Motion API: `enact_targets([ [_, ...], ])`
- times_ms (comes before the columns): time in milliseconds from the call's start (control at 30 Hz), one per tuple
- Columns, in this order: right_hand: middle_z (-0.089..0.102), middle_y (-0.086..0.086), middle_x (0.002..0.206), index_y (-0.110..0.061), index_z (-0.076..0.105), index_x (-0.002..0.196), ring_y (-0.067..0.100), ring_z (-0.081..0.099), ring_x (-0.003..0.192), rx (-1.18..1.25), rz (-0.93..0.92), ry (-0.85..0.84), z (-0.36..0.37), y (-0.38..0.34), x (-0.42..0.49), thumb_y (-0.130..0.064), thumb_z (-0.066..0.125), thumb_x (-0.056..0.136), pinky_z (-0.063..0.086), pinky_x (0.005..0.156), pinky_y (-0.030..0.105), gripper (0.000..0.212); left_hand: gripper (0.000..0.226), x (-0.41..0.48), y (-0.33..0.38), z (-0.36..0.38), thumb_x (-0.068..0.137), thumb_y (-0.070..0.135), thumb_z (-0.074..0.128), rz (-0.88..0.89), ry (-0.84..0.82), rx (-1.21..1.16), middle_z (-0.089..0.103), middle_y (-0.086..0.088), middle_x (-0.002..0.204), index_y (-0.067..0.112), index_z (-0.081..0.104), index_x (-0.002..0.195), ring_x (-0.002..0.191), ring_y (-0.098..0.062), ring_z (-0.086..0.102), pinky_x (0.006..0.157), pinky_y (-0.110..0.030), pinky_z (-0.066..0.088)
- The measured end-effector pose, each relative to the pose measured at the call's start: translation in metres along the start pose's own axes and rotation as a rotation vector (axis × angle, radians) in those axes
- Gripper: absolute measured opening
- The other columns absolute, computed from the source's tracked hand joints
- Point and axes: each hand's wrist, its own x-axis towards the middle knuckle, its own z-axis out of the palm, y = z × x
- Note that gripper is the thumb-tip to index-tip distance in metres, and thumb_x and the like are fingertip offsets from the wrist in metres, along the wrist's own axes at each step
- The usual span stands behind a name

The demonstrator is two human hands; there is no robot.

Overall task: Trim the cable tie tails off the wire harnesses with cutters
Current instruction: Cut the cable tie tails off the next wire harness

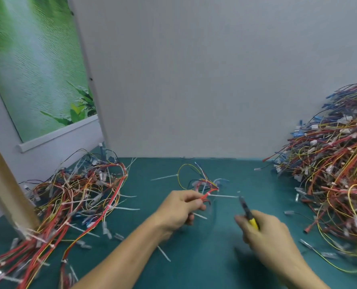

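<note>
My left hand pinches a wire harness of red, yellow and blue wires, held just above the green table. A white cable tie binds the red wires right beside my fingertips, and its pale tail sticks out to the right. My right hand grips yellow-handled cutters, blurred by motion. The cutter tip points up and left and lies at the far end of the tail. Whether the jaws are apart is too blurred to tell.
A large heap of harnesses fills the right side. A flatter heap spreads over the left, beside a wooden post. Cut tie tails lie scattered on the mat. A grey wall panel closes the back.
</note>
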Motion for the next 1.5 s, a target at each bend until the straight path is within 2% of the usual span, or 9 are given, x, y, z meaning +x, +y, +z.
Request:
enact_targets([
  [100,0.066,0.009,0.064,0.000,0.063,0.091,0.019,0.048,0.040,0.679,0.294,-0.145,-0.002,-0.010,0.014,-0.034,0.059,0.095,0.041,0.044,0.026,0.034,0.018,-0.003,0.003,0.015,0.096,0.007,0.054,0.068,-0.071,-0.013,0.064,0.001,0.079,0.016,0.069,0.098,0.049,-0.009,0.041,0.052,-0.020,0.041],
  [233,0.067,0.013,0.074,-0.005,0.061,0.085,0.018,0.046,0.043,0.886,0.499,-0.396,0.007,-0.023,0.029,-0.040,0.055,0.095,0.037,0.045,0.025,0.037,0.023,-0.007,-0.005,0.026,0.094,0.009,0.056,0.148,-0.204,0.091,0.061,0.013,0.064,0.023,0.072,0.102,0.052,-0.008,0.039,0.053,-0.019,0.037],
  [400,0.056,0.005,0.067,-0.010,0.062,0.077,0.014,0.043,0.047,0.932,0.521,-0.375,0.025,-0.017,0.039,-0.018,0.055,0.095,0.036,0.050,0.027,0.021,0.021,-0.011,-0.004,0.007,0.083,0.033,0.063,0.236,-0.274,0.362,0.064,0.020,0.076,0.052,0.072,0.087,0.071,0.002,0.052,0.071,-0.017,0.041],
  [567,0.057,0.009,0.070,-0.007,0.061,0.076,0.016,0.044,0.049,0.935,0.483,-0.151,0.018,-0.011,0.047,-0.006,0.059,0.092,0.041,0.049,0.026,0.016,0.019,0.000,0.005,-0.042,0.095,0.026,0.057,0.207,-0.004,0.551,0.063,0.029,0.091,0.021,0.072,0.106,0.092,0.005,0.059,0.081,-0.010,0.042],
  [767,0.053,0.009,0.066,-0.007,0.054,0.074,0.019,0.047,0.053,0.993,0.513,0.087,0.000,0.002,0.060,-0.006,0.059,0.094,0.046,0.045,0.028,0.021,0.025,0.002,-0.021,-0.103,0.100,0.024,0.046,0.076,0.016,1.028,0.064,-0.003,0.097,0.007,0.062,0.091,0.096,-0.018,0.056,0.091,-0.032,0.040],
  [933,0.053,0.009,0.068,-0.008,0.052,0.074,0.019,0.049,0.055,0.996,0.529,0.206,-0.010,0.011,0.065,-0.006,0.058,0.095,0.040,0.030,0.017,0.022,0.040,0.000,-0.052,-0.141,0.100,0.031,0.045,0.116,0.132,1.303,0.046,-0.003,0.141,0.014,0.052,0.135,0.132,-0.018,0.037,0.111,-0.026,0.021],
  [1133,0.053,0.010,0.067,-0.006,0.052,0.076,0.020,0.049,0.054,1.011,0.517,0.222,-0.013,0.015,0.069,-0.005,0.056,0.096,0.044,0.045,0.031,0.020,0.028,-0.028,-0.046,-0.213,0.082,0.021,0.072,0.201,0.302,1.636,0.065,-0.012,0.120,0.018,0.073,0.110,0.111,-0.035,0.059,0.097,-0.052,0.043],
  [1367,0.046,0.010,0.068,-0.004,0.049,0.076,0.011,0.051,0.033,1.031,0.505,0.226,-0.033,0.027,0.074,-0.008,0.051,0.099,0.035,0.026,0.016,0.024,0.028,-0.046,-0.043,-0.241,0.083,0.029,0.060,0.267,0.362,1.846,0.071,-0.007,0.109,0.027,0.074,0.108,0.102,-0.033,0.064,0.092,-0.050,0.041],
  [1500,0.042,0.005,0.071,-0.013,0.043,0.074,0.013,0.048,0.048,1.125,0.523,0.332,-0.060,0.037,0.080,-0.007,0.037,0.103,0.037,0.049,0.030,0.030,0.028,-0.049,-0.038,-0.235,0.084,0.025,0.064,0.255,0.327,1.814,0.070,-0.010,0.109,0.020,0.073,0.111,0.100,-0.033,0.065,0.090,-0.051,0.047],
])
